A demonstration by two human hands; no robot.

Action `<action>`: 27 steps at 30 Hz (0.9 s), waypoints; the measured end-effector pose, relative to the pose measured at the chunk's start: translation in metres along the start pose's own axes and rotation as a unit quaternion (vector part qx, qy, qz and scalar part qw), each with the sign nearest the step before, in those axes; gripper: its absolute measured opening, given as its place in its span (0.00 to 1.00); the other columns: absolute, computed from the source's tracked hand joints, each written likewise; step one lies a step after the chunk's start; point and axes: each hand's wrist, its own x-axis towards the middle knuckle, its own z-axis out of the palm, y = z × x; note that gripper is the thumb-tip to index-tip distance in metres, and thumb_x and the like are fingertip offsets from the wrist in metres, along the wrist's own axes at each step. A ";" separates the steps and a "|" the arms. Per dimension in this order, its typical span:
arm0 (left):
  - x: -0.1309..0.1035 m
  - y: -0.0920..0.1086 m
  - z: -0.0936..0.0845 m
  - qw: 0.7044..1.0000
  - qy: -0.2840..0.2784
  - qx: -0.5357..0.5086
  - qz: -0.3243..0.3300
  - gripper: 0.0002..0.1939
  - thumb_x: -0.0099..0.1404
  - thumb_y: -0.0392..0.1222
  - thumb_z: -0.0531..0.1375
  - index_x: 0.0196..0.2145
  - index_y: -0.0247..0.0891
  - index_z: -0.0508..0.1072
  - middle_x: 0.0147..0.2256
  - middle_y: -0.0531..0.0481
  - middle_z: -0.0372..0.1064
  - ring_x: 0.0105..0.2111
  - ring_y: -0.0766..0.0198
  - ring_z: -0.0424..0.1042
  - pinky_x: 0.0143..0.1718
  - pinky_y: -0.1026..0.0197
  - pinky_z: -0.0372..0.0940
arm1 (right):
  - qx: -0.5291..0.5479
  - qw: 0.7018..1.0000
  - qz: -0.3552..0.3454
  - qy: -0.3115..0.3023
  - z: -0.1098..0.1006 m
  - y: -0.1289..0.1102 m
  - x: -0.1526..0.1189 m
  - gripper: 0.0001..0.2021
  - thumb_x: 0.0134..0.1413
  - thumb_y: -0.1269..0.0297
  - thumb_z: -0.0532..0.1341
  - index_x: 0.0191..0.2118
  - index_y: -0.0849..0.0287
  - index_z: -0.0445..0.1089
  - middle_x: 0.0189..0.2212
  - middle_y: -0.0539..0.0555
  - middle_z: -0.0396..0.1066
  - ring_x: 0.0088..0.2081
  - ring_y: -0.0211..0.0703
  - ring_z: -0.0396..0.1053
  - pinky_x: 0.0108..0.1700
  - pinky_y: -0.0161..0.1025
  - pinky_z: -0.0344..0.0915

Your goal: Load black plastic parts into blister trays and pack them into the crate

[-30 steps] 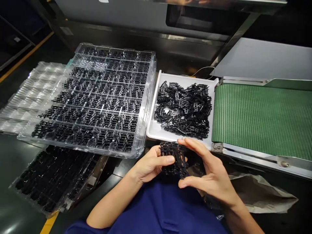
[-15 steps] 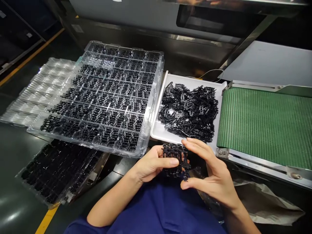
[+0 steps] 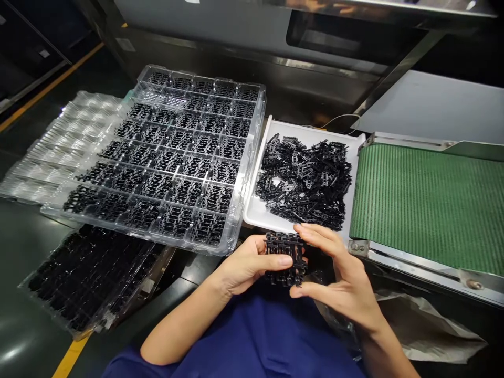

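Note:
A row of black plastic parts (image 3: 280,247) lies side by side in my left hand (image 3: 252,263), whose thumb presses across them. At the right end of that row, my right hand (image 3: 340,273) has its thumb and fingertips at the bottom and top edges of the end part. Just beyond both hands is a white tray (image 3: 255,212) with a loose heap of black parts (image 3: 315,178). To the left stands a clear compartment tray (image 3: 232,210), its pockets filled with rows of similar black parts.
A green ribbed conveyor belt (image 3: 429,205) in a metal frame adjoins the white tray on the right. Clear ridged trays (image 3: 59,142) lie at the far left. Lower left is a dark-filled tray (image 3: 86,278); a pale bag (image 3: 429,331) lies below the conveyor.
The end part has shifted in against the row as the right thumb moved slightly left. The left thumb sits a little further right over the parts.

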 end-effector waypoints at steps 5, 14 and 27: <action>-0.003 0.006 0.001 1.000 0.003 0.018 0.014 0.19 0.52 0.46 0.72 0.41 0.34 0.81 0.39 0.44 0.79 0.39 0.58 0.77 0.43 0.61 0.67 | -0.011 1.000 -0.007 -0.001 -0.003 -0.003 0.000 0.40 0.43 0.52 0.72 0.63 0.45 0.60 0.56 0.58 0.69 0.60 0.59 0.63 0.60 0.60 0.62; 0.001 0.002 -0.003 1.000 0.006 0.006 0.011 0.20 0.49 0.43 0.73 0.41 0.37 0.80 0.38 0.46 0.79 0.36 0.59 0.77 0.42 0.59 0.69 | -0.011 1.000 0.002 -0.020 0.010 0.004 0.002 0.40 0.45 0.56 0.72 0.63 0.42 0.57 0.60 0.58 0.65 0.64 0.58 0.58 0.62 0.61 0.58; -0.002 0.007 -0.009 0.923 0.036 0.358 0.134 0.16 0.59 0.45 0.67 0.41 0.31 0.79 0.34 0.48 0.76 0.35 0.60 0.73 0.39 0.62 0.65 | 0.074 0.990 0.114 -0.035 0.001 -0.008 0.033 0.05 0.56 0.62 0.66 0.39 0.50 0.77 0.33 0.51 0.69 0.37 0.42 0.68 0.40 0.40 0.66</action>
